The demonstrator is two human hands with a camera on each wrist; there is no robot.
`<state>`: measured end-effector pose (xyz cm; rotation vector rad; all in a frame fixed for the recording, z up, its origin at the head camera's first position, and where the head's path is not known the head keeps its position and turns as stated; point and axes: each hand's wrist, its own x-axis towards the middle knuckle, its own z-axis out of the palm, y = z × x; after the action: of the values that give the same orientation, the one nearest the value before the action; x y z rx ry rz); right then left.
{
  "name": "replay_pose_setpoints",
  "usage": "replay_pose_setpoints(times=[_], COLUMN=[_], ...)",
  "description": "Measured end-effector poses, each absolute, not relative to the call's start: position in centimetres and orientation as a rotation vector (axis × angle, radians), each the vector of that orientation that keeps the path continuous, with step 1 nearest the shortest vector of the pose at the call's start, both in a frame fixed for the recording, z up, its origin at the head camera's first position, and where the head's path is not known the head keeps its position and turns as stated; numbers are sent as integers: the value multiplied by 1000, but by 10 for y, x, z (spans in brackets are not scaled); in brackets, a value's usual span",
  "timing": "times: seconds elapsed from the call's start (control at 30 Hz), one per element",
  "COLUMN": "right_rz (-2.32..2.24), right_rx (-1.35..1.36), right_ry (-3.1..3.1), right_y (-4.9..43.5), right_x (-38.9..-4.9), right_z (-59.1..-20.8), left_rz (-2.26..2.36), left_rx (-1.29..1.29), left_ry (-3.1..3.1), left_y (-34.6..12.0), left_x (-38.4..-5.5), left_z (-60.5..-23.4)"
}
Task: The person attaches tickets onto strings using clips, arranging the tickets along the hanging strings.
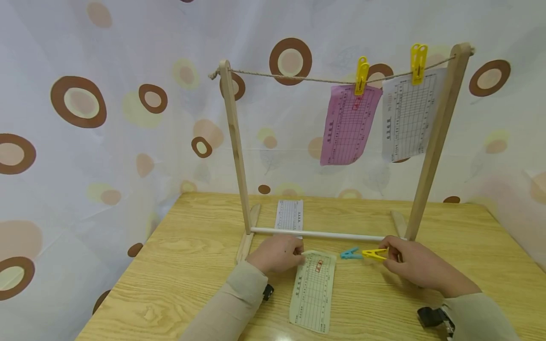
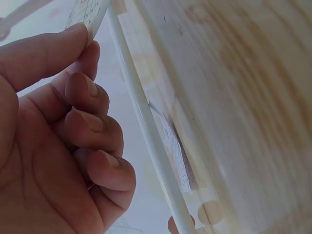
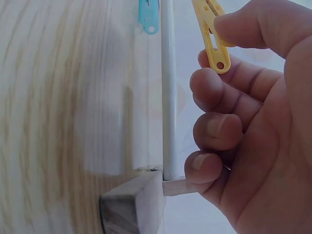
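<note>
My left hand [image 1: 277, 253] pinches the top corner of a pale yellow-green printed slip [image 1: 313, 293] between thumb and forefinger. In the left wrist view, the corner of that slip [image 2: 87, 17] sticks up past the thumb, and the other fingers curl loosely. A yellow clothespin [image 1: 374, 254] is pinched in my right hand [image 1: 420, 265], its tip pointing left. The right wrist view has the thumb on one side of the yellow clothespin [image 3: 214, 39]. Just left of it lies a blue clothespin [image 1: 350, 254] on the table.
A wooden frame [image 1: 437, 142] carries a rope [image 1: 277, 76] across its top. Yellow clothespins hold a pink slip [image 1: 350, 128] and a white slip [image 1: 407, 118] there. Low across the frame runs a white rod [image 1: 328, 234]. Another white slip [image 1: 290, 215] lies behind it on the table [image 1: 170, 265].
</note>
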<state>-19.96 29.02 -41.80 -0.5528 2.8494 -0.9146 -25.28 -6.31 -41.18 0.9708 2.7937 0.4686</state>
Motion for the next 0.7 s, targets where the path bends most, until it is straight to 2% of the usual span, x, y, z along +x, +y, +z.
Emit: replay_pose_setpoints(times=[0.7], right_rz=[-932], right_rx=[-609], right_ry=[2927], right_y=[277], right_x=[-189], right_z=[-396], left_rz=[584], left_rx=[992], left_ry=[2783], left_y=[-63], left_x=[-251], left_z=[-407])
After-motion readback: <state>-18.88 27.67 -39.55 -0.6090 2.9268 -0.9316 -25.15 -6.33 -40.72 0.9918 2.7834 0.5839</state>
